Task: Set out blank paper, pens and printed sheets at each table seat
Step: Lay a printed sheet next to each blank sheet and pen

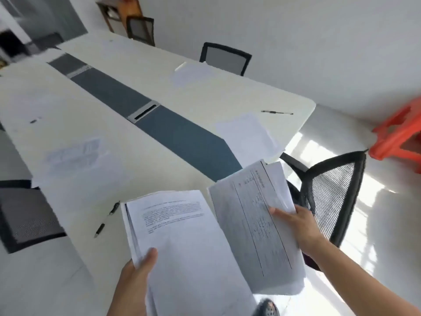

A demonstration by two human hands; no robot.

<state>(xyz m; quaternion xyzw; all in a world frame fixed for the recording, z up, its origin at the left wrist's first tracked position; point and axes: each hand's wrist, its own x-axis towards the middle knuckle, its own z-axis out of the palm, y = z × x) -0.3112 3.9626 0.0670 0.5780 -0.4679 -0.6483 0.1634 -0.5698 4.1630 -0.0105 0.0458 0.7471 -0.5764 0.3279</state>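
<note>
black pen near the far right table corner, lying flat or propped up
Lying flat: the black pen rests lengthwise on the white table.

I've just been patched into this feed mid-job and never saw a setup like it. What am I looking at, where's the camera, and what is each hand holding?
No machine here: a person works bare-handed. The single picture comes from a camera on their head, looking down. The left hand grips a stack of printed sheets; the right hand holds a second printed bundle beside it. Below is a long white table with a grey strip down its middle. Loose paper lies at several seats, a black pen near the far right corner.
</note>
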